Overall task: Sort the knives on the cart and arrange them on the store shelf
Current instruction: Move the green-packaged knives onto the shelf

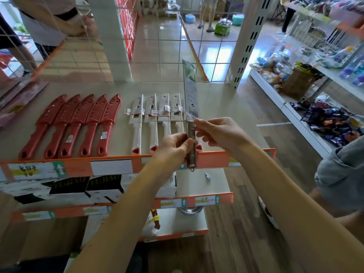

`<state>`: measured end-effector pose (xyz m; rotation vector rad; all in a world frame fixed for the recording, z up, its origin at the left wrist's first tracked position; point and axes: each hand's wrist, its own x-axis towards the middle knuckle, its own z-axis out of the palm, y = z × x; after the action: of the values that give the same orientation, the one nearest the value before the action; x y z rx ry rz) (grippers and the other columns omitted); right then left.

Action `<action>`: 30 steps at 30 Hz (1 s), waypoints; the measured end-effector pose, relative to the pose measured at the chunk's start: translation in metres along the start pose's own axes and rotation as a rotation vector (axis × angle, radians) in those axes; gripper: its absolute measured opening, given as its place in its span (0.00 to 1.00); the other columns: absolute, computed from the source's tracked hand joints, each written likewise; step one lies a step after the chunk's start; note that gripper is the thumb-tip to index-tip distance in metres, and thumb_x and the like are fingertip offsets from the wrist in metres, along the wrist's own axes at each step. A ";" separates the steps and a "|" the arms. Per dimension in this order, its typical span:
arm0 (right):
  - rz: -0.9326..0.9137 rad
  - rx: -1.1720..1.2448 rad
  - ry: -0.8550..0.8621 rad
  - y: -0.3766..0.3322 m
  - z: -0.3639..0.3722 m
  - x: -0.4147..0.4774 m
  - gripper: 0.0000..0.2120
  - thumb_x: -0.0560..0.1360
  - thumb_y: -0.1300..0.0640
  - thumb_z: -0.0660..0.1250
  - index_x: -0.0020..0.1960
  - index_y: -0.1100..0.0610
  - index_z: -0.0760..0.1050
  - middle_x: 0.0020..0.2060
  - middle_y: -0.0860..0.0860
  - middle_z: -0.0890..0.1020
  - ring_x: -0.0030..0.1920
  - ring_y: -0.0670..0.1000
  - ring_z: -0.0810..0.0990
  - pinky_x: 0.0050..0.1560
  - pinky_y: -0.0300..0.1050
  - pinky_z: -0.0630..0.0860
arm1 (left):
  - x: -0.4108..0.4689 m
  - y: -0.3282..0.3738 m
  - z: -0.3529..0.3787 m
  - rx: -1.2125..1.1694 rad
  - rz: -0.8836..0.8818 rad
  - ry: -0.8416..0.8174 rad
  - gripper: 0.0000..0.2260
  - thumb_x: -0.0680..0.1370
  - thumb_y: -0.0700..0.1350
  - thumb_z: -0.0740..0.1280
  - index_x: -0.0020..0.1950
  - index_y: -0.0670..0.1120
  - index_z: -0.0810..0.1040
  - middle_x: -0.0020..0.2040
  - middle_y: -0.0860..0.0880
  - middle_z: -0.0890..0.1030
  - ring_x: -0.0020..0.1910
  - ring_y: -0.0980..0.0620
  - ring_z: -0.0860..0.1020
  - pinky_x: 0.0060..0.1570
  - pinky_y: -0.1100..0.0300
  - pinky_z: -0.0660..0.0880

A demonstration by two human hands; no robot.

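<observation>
The steel-handled knife (190,138) has a round metal handle with a small ring at its butt, and its blade sits in a clear printed sleeve with a barcode. It is held upright over the front edge of the shelf (226,107), blade pointing away. The left hand (173,148) grips the handle from the side; the right hand (218,133) pinches the top of the handle. On the shelf lie five red knives (69,125) in a row and, beside them, four white knives (152,119) that can be counted, with any others hidden behind the hands.
</observation>
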<state>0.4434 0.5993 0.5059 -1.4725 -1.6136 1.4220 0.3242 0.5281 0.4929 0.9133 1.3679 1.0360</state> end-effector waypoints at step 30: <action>0.085 -0.086 0.108 0.025 -0.039 0.033 0.12 0.76 0.57 0.64 0.37 0.59 0.79 0.34 0.54 0.80 0.34 0.50 0.75 0.38 0.40 0.73 | 0.019 0.014 0.020 0.578 0.287 0.145 0.14 0.75 0.50 0.66 0.59 0.48 0.75 0.54 0.51 0.78 0.47 0.54 0.78 0.49 0.58 0.77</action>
<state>0.4783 0.6398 0.4868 -1.6560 -1.5803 1.3087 0.3426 0.5515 0.5008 1.5187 1.7354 0.9429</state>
